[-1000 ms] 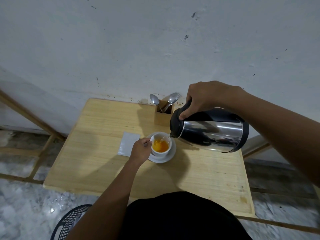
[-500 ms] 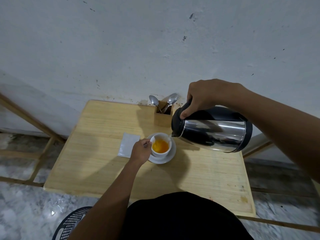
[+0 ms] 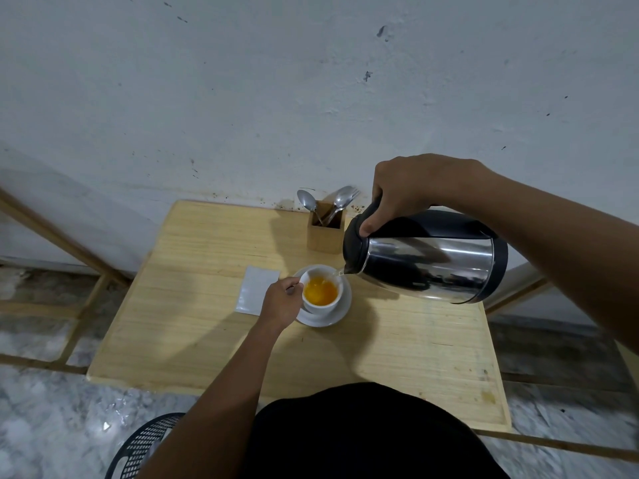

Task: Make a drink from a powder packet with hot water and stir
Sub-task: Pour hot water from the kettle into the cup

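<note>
A white cup [image 3: 320, 305] holding orange liquid stands on a white saucer [image 3: 337, 314] in the middle of the wooden table [image 3: 193, 333]. My left hand [image 3: 280, 302] grips the cup's handle on its left side. My right hand [image 3: 411, 188] holds the black handle of a steel kettle [image 3: 428, 261], tilted with its spout over the cup's right rim; a thin stream of water runs into the cup. A flat white powder packet [image 3: 256, 294] lies just left of the saucer.
A wooden holder [image 3: 325, 236] with spoons [image 3: 307, 201] stands at the table's back edge against the white wall. A black perforated stool seat [image 3: 145, 444] shows at lower left. Wooden frame rails run along the floor on both sides.
The kettle stays tilted over the cup and keeps pouring; the orange liquid level has risen a little. My left hand has not moved from the handle.
</note>
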Motion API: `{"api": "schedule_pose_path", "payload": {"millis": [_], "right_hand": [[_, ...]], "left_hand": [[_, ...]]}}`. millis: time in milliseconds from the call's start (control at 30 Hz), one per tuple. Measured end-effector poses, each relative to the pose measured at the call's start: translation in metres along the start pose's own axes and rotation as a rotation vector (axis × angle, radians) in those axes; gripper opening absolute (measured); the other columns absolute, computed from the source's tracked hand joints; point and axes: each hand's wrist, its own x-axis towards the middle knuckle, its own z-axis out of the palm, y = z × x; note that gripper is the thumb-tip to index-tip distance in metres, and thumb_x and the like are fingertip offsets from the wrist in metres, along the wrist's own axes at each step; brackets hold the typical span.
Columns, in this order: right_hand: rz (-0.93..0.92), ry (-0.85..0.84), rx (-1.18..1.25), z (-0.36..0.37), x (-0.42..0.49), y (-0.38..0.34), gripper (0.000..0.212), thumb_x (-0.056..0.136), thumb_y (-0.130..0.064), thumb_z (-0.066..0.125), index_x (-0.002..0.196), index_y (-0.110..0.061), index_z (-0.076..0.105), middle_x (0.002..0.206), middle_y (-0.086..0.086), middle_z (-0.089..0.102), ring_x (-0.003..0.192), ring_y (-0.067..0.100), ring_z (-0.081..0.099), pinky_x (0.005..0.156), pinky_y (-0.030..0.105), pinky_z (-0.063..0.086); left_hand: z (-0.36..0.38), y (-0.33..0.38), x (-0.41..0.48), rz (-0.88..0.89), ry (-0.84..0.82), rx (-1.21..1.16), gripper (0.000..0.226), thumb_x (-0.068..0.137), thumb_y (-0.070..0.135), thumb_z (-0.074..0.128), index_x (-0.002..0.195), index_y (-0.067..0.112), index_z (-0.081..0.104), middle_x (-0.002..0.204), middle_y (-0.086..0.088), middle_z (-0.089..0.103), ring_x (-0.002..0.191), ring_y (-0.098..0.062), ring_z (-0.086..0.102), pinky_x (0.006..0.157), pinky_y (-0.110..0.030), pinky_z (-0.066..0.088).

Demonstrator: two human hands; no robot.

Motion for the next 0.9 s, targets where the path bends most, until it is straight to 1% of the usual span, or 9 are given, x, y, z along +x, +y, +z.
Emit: {"api": "schedule_pose_path", "payload": {"millis": [100,200,300,500,567,700,800,900], "right_hand": [[0.000,-0.010,0.001,-0.002,0.000,0.001,0.066,0.061,-0.075,0.070,0.088,-0.015,0.073,0.076,0.001,0.073,0.074,0.020,0.068,0.061,0.029,0.047],[-0.001,-0.011,-0.002,-0.004,-0.001,0.001,0.064,0.063,-0.073,0.070,0.088,-0.015,0.074,0.075,0.000,0.073,0.072,0.019,0.067,0.059,0.028,0.045],[-0.003,-0.006,-0.001,-0.005,-0.001,0.001,0.063,0.064,-0.073,0.070,0.088,-0.014,0.074,0.074,0.000,0.073,0.072,0.020,0.068,0.060,0.029,0.045],[0.003,0.003,-0.004,-0.007,-0.002,0.003,0.064,0.062,-0.074,0.071,0.086,-0.015,0.075,0.073,0.000,0.073,0.072,0.020,0.068,0.058,0.028,0.045],[0.010,0.008,-0.004,-0.007,-0.002,0.003,0.065,0.060,-0.075,0.070,0.086,-0.015,0.075,0.074,0.000,0.074,0.072,0.020,0.069,0.059,0.028,0.046],[0.019,0.013,0.016,-0.003,0.000,0.006,0.066,0.056,-0.078,0.070,0.082,-0.018,0.075,0.071,-0.001,0.074,0.071,0.020,0.069,0.066,0.034,0.053],[0.021,0.013,0.044,-0.001,-0.002,0.009,0.064,0.057,-0.077,0.070,0.082,-0.019,0.076,0.073,0.000,0.074,0.072,0.020,0.069,0.061,0.030,0.048],[0.026,0.018,0.085,0.002,-0.007,0.012,0.058,0.061,-0.074,0.072,0.084,-0.021,0.076,0.076,-0.003,0.073,0.074,0.017,0.067,0.057,0.026,0.043]], "left_hand": [[0.000,-0.001,0.001,0.001,-0.002,-0.003,0.031,0.096,0.018,0.050,0.122,0.008,0.062,0.122,-0.011,0.064,0.107,-0.019,0.057,0.084,-0.024,0.039],[0.000,-0.001,0.001,0.000,-0.001,0.000,0.031,0.096,0.019,0.050,0.123,0.008,0.061,0.122,-0.011,0.064,0.108,-0.020,0.057,0.084,-0.024,0.039],[0.001,-0.001,0.001,0.003,0.006,0.003,0.031,0.096,0.018,0.051,0.123,0.007,0.061,0.122,-0.011,0.064,0.108,-0.019,0.057,0.084,-0.023,0.038],[0.001,-0.001,0.001,0.010,0.006,0.003,0.031,0.096,0.018,0.051,0.122,0.007,0.061,0.122,-0.010,0.064,0.109,-0.019,0.057,0.085,-0.024,0.039],[0.000,-0.001,0.001,0.007,0.002,-0.003,0.031,0.096,0.018,0.051,0.122,0.007,0.061,0.123,-0.010,0.064,0.106,-0.016,0.056,0.085,-0.023,0.038],[0.000,-0.002,0.001,0.005,0.002,-0.002,0.031,0.096,0.018,0.051,0.123,0.007,0.061,0.124,-0.010,0.063,0.109,-0.018,0.056,0.086,-0.024,0.038],[0.000,-0.002,0.001,0.021,-0.003,-0.004,0.031,0.096,0.018,0.051,0.123,0.006,0.061,0.122,-0.010,0.064,0.100,-0.012,0.054,0.084,-0.023,0.038],[0.000,-0.003,0.001,0.031,-0.006,-0.005,0.031,0.096,0.018,0.051,0.122,0.006,0.062,0.120,-0.011,0.065,0.098,-0.011,0.054,0.083,-0.023,0.039]]}}
